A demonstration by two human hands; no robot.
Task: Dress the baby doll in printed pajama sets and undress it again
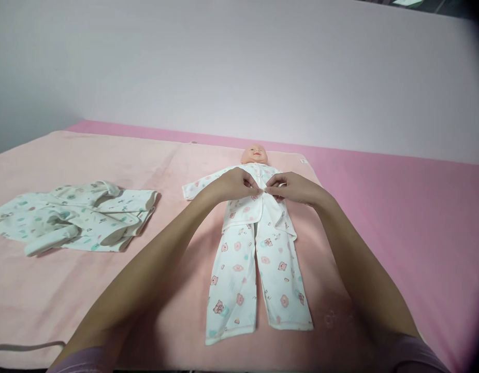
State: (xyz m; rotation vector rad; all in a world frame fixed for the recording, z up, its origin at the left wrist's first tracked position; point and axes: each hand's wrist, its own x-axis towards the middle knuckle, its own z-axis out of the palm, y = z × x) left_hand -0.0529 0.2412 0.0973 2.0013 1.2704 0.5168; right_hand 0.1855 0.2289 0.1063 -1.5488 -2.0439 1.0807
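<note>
A baby doll lies on its back, its head at the far side. It wears a white jacket with small pink and teal prints and matching trousers, whose legs stretch toward me. Over the jacket's front, my left hand pinches the fabric at the front edge. My right hand pinches the other front edge close beside it, the fingertips of both hands almost touching. The jacket's lower front hangs slightly apart below them. Whatever fastener lies between the fingertips is too small to make out.
A second printed white baby outfit lies loosely folded at the left on the peach blanket. Pink surface shows to the right, and a pale wall rises behind. A dark cord-like strip lies near the lower left edge.
</note>
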